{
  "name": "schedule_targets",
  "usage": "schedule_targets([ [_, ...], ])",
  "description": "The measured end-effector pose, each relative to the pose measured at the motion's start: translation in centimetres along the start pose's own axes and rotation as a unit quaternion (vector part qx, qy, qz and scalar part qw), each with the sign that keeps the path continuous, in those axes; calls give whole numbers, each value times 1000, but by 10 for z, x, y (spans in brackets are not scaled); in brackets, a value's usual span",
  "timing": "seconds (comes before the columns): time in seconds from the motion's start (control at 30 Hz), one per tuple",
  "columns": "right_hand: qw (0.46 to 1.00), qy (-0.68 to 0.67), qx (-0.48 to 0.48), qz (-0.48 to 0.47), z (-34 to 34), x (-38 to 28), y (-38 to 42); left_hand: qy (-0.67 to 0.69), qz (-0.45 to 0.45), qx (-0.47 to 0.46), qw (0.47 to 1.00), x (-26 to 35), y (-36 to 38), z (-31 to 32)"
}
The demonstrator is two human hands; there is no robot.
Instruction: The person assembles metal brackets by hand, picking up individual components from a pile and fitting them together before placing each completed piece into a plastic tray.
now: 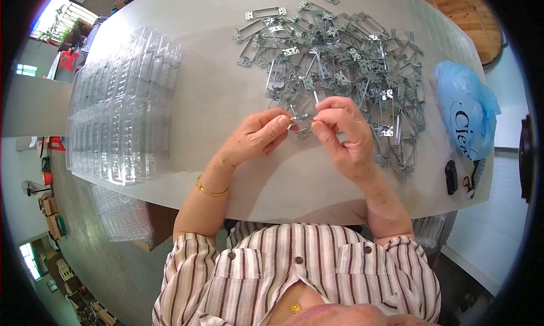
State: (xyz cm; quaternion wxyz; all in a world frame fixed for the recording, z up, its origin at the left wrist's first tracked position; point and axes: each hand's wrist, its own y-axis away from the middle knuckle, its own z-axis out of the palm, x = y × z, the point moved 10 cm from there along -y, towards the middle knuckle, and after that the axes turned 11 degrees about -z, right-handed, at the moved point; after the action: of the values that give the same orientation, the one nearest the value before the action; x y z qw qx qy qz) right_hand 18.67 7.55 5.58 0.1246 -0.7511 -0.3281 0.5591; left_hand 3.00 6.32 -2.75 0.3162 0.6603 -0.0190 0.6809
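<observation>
My left hand [255, 134] pinches a small grey metal bracket [298, 122] between thumb and fingers, just in front of the pile. Close by on the right, my right hand [347, 134] has thumb and forefinger pressed together at the bracket's other end; its remaining fingers curl above. Fingertips partly hide the bracket, so its full shape does not show. Beyond both hands spreads a heap of similar metal brackets [340, 60], thin rods with flat, punched end plates, lying tangled over one another.
Stacked clear plastic trays [124, 105] stand on the table's left. More clear trays [122, 212] sit below the table edge. To the right lie a blue plastic bag [466, 111] and a small black object [451, 177]. A round wooden surface [467, 20] is at the far right.
</observation>
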Motion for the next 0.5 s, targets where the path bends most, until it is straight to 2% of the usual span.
schedule_targets([
  [0.03, 999, 2, -8, -34, 1, -8, -2, 0, 0, -1, 1000, 0, 0, 1],
  [0.13, 998, -28, -37, -44, 13, -5, 3, -20, -8, 5, 1000, -4, 0, 2],
  [0.23, 998, -23, -14, -48, 14, -3, 4, 36, -13, -15, 999, -10, -2, -2],
  [0.27, 998, -25, -14, -49, 15, -4, 6, 112, 31, -71, 991, -3, -3, 2],
  [0.3, 995, -95, 14, 24, 13, 9, 10, 187, 76, -127, 971, 7, 0, 6],
  [0.33, 981, -163, 42, 97, 13, 22, 16, 186, 76, -126, 971, 7, 0, 5],
  [0.37, 981, -164, 41, 96, 12, 21, 15, 214, 96, -137, 962, 12, 3, 5],
  [0.4, 965, -211, 45, 149, 14, 28, 18, 241, 116, -149, 952, 17, 6, 5],
  [0.43, 944, -257, 49, 201, 17, 34, 22, 240, 116, -149, 952, 19, 7, 6],
  [0.5, 934, -272, 44, 227, 20, 39, 24, 197, 143, -132, 961, 26, 12, 7],
])
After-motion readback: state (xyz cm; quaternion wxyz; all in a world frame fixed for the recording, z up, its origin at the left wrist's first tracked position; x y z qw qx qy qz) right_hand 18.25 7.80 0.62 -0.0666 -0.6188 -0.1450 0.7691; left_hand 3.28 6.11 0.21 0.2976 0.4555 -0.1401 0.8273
